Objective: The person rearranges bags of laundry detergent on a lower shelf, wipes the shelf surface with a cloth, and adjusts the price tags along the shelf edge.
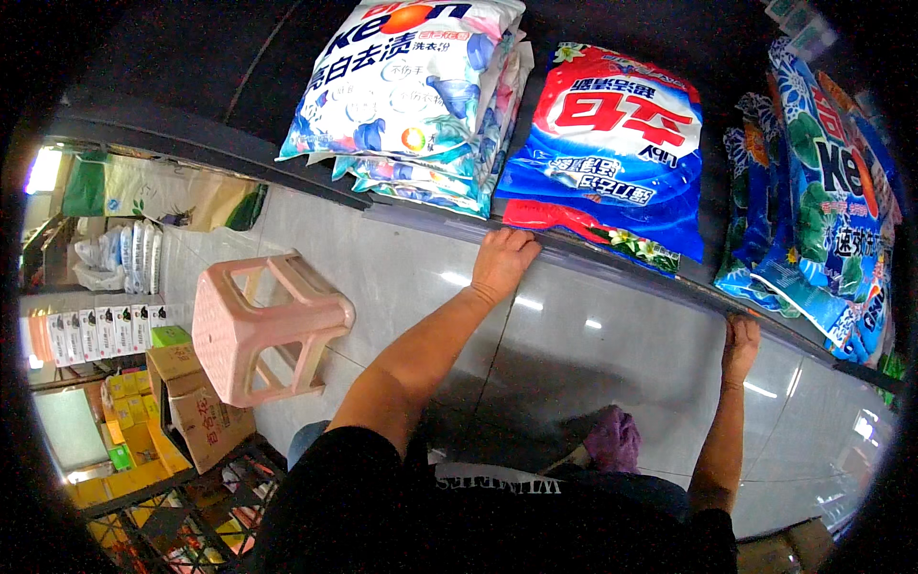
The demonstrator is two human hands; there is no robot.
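Note:
My left hand [504,260] has its fingers curled over the front edge of a dark shelf [617,269], just below a blue and red Liby washing powder bag [609,151]. Farther right, my right hand [741,350] grips the same edge, near blue and green Keon detergent bags [817,194]. The Liby bag lies flat, its lower end reaching the shelf edge. To its left is a stack of white Keon washing powder bags [401,86]. Both hands' fingertips are partly hidden at the shelf edge.
On the grey tiled floor [545,344] stands a pink plastic stool [265,323], left of my left arm. Behind it are an open cardboard box [204,409] and a row of white boxes [107,333]. A purple cloth [613,439] shows below, by my legs.

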